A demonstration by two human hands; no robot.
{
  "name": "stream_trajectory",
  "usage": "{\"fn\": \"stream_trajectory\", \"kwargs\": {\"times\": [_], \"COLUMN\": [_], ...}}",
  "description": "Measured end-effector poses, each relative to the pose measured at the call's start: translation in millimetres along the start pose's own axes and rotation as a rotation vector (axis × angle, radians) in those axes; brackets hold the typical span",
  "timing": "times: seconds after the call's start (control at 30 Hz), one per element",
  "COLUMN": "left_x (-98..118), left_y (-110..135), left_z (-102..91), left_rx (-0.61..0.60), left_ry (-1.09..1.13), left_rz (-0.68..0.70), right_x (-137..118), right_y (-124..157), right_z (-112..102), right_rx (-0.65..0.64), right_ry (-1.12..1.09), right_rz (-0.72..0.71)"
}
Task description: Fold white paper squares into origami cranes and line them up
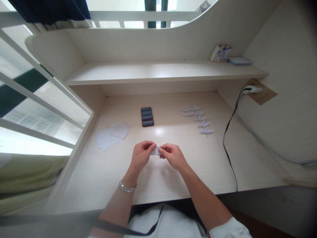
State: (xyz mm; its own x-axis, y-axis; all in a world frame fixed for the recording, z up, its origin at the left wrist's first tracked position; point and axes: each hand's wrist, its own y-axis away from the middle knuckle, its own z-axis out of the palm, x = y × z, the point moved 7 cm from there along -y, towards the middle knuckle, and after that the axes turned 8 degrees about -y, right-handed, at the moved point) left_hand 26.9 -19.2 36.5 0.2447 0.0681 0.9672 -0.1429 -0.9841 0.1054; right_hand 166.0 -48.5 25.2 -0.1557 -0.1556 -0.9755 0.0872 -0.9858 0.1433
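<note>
Between my two hands is a small folded piece of white paper (155,151), held just above the desk. My left hand (143,152) pinches its left side between thumb and fingers. On the other side, my right hand (172,154) grips the right edge with thumb and forefinger. The fingers hide part of the paper, so its exact folds cannot be made out. Several loose white paper sheets (112,135) lie overlapping to the left. To the right, several folded white paper cranes (200,118) stand in a curved group on the desk.
A dark, blurred phone-like object (147,116) lies beyond my hands. A black cable (225,132) runs from a white plug (252,89) down across the desk's right side. On the shelf (148,71) are a colourful small box (221,53) and a flat pad (239,61).
</note>
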Motion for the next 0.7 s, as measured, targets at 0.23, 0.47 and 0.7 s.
{"fn": "stream_trajectory", "kwargs": {"times": [0.23,0.47,0.7], "left_x": [-4,-4,-1], "left_y": [0,1,2], "left_z": [-1.2,4.3,9.1], "left_rx": [0.026,-0.04,-0.085], "left_ry": [0.101,0.067,0.057], "left_rz": [-0.059,-0.019,0.002], "right_x": [-1,-2,-2], "right_y": [1,1,-1], "right_z": [-6,-5,-2], "right_rx": [0.026,0.022,0.025], "right_ry": [0.014,0.025,-0.027], "right_rz": [-0.015,-0.012,0.006]}}
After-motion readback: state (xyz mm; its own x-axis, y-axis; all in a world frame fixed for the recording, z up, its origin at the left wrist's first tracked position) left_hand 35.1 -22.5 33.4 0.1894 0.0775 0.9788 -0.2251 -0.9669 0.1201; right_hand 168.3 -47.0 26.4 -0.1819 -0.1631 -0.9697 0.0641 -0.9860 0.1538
